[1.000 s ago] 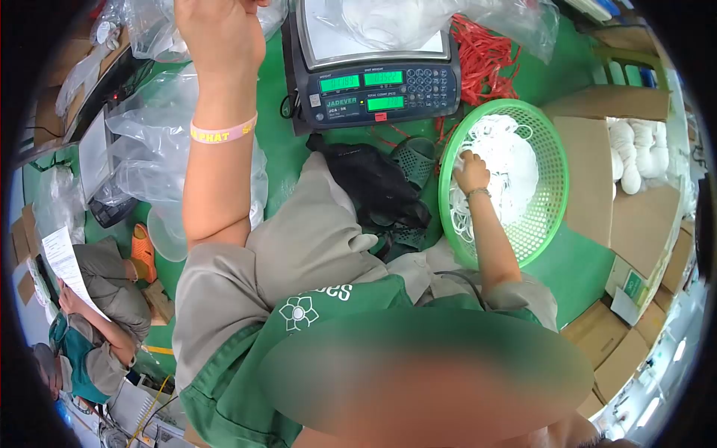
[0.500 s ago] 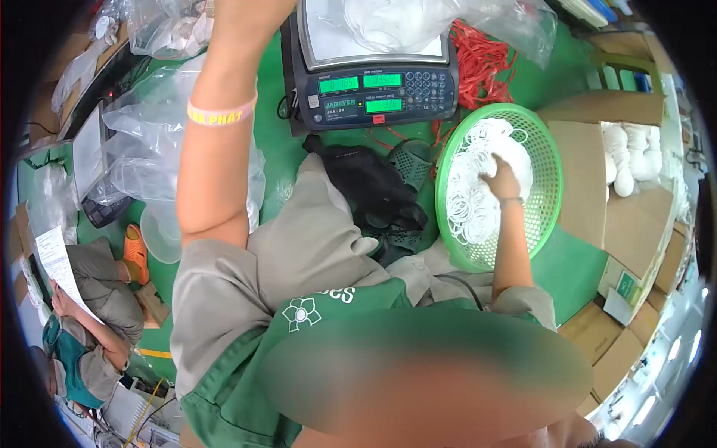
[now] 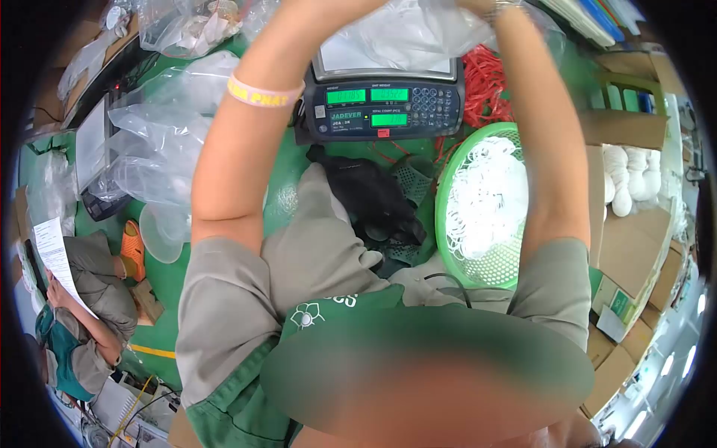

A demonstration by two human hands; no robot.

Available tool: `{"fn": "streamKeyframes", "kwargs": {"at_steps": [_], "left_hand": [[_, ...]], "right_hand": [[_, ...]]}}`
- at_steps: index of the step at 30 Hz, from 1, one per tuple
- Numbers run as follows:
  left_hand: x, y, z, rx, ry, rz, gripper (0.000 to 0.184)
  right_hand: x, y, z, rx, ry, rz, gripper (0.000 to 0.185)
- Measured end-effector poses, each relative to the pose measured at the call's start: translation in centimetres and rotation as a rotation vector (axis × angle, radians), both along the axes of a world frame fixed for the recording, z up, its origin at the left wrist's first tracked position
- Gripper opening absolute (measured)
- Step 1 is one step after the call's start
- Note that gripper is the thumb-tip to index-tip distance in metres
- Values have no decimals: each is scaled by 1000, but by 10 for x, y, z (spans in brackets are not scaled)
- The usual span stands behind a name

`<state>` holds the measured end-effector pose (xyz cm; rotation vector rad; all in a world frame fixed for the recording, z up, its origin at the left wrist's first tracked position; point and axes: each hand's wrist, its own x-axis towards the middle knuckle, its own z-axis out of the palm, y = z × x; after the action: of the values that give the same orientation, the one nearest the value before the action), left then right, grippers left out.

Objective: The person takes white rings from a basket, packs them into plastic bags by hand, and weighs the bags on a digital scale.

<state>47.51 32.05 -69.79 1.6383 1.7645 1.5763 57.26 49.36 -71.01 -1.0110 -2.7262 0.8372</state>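
My left hand [image 3: 349, 6] reaches to the top edge, its fingers cut off by the frame. Across from it my right hand [image 3: 482, 6] is also mostly out of view, at the upper edge of a clear plastic bag [image 3: 422, 37]. The bag is bunched over the pan of a counting scale [image 3: 385, 110], whose green displays are lit. Whether either hand grips the bag is hidden. Below my right forearm stands a green mesh basket [image 3: 442, 201] with a pile of white cord loops [image 3: 485, 198] in it.
Red strings [image 3: 485, 86] lie beside the scale. Large plastic bags [image 3: 160, 142] spread on the left. An open cardboard box [image 3: 627, 239] with white bundles [image 3: 631, 175] stands at right. A co-worker [image 3: 82, 321] holding a paper sheet [image 3: 56, 257] sits at left.
My right hand has left the white loops in the basket and moved up to the bag over the scale. My left arm has shifted to the right.
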Motion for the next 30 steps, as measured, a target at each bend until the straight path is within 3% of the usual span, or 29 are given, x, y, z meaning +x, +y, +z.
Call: {"fn": "streamKeyframes", "kwargs": {"at_steps": [1,2,7,9,10,13,16,17,19,20,23,25,27,30], "left_hand": [[7,-3,3,-53,21,9,50],[12,-2,-5,74,-98,-9,50],[-1,1,-19,7,5,-26,54],[-8,3,-31,241,-203,-32,56],[-12,0,-19,25,-48,62,56],[-16,-2,-13,73,-181,47,56],[-20,-5,-14,65,-149,52,55],[-21,-5,-16,58,-107,66,56],[-15,-8,-15,99,-139,54,55],[-13,-10,-14,135,-169,44,54],[-8,-14,-14,152,-169,50,49],[-2,-20,-10,196,-133,128,46],[3,-24,-9,236,-102,206,42],[2,-29,-12,468,-139,97,39]], "right_hand": [[-2,5,-5,48,5,11,27],[-4,9,-12,96,10,22,27],[-21,-69,-28,323,30,89,26],[-25,-39,-50,407,29,107,26],[-25,-19,-61,452,27,113,25],[-23,11,-63,611,26,130,25],[-8,6,-29,458,161,127,21],[-3,8,-24,463,160,124,21],[7,-10,1,152,59,-25,19],[11,-15,4,155,60,-27,19],[23,-17,0,42,233,-91,16],[29,-22,1,-236,568,-57,14],[42,-27,8,-241,549,-122,15],[55,-32,13,-264,806,-213,14]]}}
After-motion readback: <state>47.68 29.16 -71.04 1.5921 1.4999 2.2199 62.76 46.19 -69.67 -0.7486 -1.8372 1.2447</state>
